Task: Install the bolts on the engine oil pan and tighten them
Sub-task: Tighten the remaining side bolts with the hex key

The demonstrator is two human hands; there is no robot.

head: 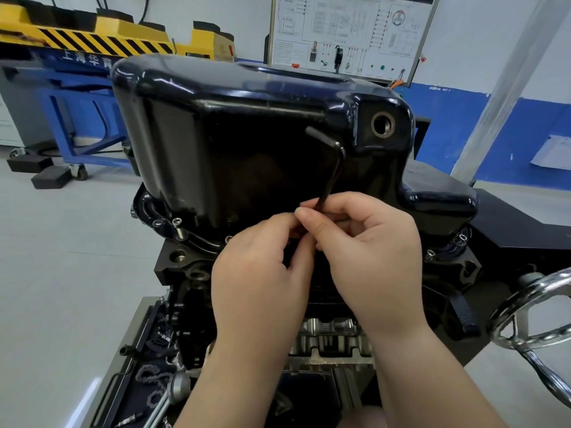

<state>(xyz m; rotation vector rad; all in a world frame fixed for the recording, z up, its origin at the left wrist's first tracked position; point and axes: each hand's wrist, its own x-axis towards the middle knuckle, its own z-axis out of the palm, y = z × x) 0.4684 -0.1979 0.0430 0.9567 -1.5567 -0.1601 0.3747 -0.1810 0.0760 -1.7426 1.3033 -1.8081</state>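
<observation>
Both hands meet on a hex key (332,168) at the near flange of the oil pan (247,125), centre frame.
The right hand (370,261) pinches the key's shaft between thumb and forefinger. The left hand (256,273) curls its fingers in at the key's lower end; whether they grip it is hidden. One bolt (178,227) stands partly out of the flange at centre left.
</observation>
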